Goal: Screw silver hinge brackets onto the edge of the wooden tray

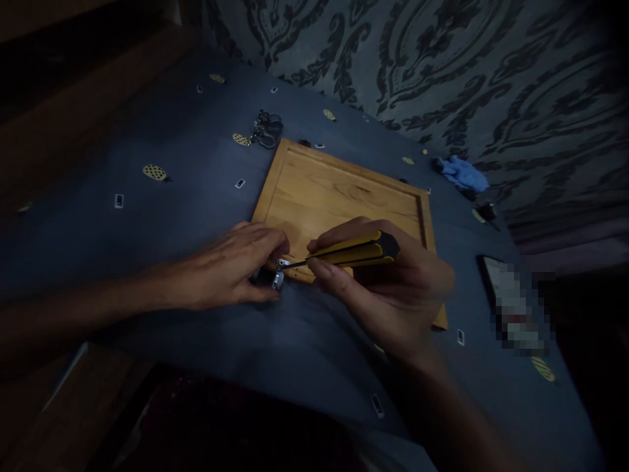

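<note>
A wooden cabinet door (339,190) with a raised frame lies flat on the blue patterned cloth. At its near left corner sits a small metal hinge (278,275), partly overhanging the edge. My left hand (240,265) is closed around the hinge, thumb below and fingers above, hiding part of it. In my right hand (393,295) is a screwdriver (358,251) with a yellow and black handle, held nearly level. Its thin shaft points left, with the tip at the hinge; whether it sits in a screw cannot be made out.
Several dark metal pieces (265,128) lie beyond the door's far left corner. A blue crumpled cloth (464,174) rests by the patterned wall (417,72). A phone (511,301), partly blurred out, lies at the right. Wooden furniture (88,98) borders the left side.
</note>
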`<state>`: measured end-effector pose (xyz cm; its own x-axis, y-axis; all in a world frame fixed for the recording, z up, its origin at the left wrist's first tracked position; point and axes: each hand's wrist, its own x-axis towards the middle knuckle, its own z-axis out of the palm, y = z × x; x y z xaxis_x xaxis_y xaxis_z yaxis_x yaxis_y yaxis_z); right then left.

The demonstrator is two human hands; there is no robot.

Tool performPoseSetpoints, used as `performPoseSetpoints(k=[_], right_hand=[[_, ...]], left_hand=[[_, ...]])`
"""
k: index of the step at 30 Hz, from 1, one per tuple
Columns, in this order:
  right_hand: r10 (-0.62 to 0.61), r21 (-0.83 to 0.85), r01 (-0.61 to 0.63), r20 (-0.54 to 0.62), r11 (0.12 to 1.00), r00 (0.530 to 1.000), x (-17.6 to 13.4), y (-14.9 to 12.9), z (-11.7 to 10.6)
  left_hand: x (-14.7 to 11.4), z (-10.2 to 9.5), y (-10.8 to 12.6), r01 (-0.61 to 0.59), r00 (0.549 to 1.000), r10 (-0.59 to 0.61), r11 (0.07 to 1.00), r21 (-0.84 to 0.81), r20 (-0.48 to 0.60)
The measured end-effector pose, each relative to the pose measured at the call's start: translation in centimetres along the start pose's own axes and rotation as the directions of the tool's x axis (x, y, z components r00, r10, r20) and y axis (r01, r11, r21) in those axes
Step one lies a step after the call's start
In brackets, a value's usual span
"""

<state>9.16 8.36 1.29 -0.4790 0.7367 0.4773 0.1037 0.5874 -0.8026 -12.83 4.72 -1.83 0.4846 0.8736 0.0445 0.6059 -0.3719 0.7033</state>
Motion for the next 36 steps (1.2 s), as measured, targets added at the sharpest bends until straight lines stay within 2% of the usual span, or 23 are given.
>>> performPoseSetpoints(k=[4, 6, 15, 21, 27, 29, 33, 36], right_hand=[[-0.117, -0.006, 0.118, 0.107, 0.993, 0.987, 0.3, 0.3, -0.4], [-0.126, -0.002, 0.128, 0.140, 0.992, 0.982, 0.4, 0.4, -0.5], [0.060, 0.077, -0.079, 0.221, 0.994, 0.973, 0.8, -0.2, -1.6], [0.066, 0.079, -0.077, 0.137, 0.994, 0.988, 1.0, -0.2, -1.2], [0.118, 0.129, -0.136, 0.136, 0.982, 0.984, 1.3, -0.6, -0.9], [0.109, 0.137, -0.134, 0.177, 0.981, 0.978, 1.6, -0.7, -1.3], [0.074, 0.102, -0.117, 0.352, 0.988, 0.933, 2.3, -0.9, -2.1], [0.027, 0.085, -0.061, 0.351, 0.995, 0.936, 2.5, -0.8, -2.1]], left_hand=[[-0.1, 0.0, 0.0, -0.011, 1.000, 0.011, 1.000, 0.000, -0.011], [-0.1, 0.0, 0.0, -0.009, 1.000, 0.009, 1.000, -0.003, -0.007], [-0.1, 0.3, -0.6, -0.051, 0.999, 0.051, 0.999, -0.001, -0.019], [-0.2, 0.4, -0.6, -0.043, 0.999, 0.044, 0.999, 0.007, -0.027], [-0.2, 0.3, -0.6, -0.043, 0.998, 0.043, 0.999, -0.002, -0.034], [-0.2, 0.4, -0.6, -0.047, 0.998, 0.047, 0.999, -0.001, -0.035], [-0.3, 0.7, -1.0, -0.089, 0.994, 0.089, 0.996, 0.009, -0.058], [-0.3, 0.8, -1.1, -0.094, 0.994, 0.094, 0.996, 0.012, -0.053]])
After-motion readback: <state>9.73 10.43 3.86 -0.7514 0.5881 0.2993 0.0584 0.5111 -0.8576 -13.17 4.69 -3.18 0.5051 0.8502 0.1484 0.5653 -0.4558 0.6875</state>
